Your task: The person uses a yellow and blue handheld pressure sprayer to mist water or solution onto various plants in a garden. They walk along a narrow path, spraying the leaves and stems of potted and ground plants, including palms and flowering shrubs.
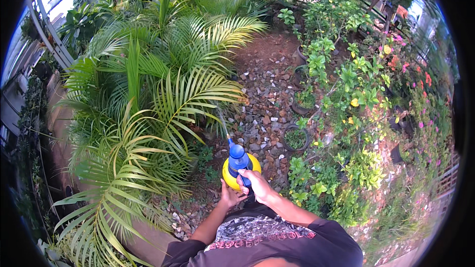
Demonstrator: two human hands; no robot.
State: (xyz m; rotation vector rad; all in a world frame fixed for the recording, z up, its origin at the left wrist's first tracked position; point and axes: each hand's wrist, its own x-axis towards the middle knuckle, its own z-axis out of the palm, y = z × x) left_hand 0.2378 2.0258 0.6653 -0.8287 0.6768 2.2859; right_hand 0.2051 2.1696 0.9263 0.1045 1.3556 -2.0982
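A yellow pump sprayer [228,172] with a blue top is held out in front of my body. My right hand [253,183] wraps round its blue handle. Against the lower left side of the yellow tank rests my left hand [231,196], its fingers cupping it from below. The nozzle [228,136] points forward and slightly left, and a thin spray of water [221,115] leaves it toward the palm fronds [195,96]. Part of the tank is hidden behind the blue top and my right hand.
Dense palms [123,133] fill the left side. A stony path [262,99] runs ahead. Along its right edge stand black pots, one with small green plants [296,138], and leafy shrubs [356,168]. Pink and orange flowers [396,62] grow farther right. Metal framing [49,34] is at far left.
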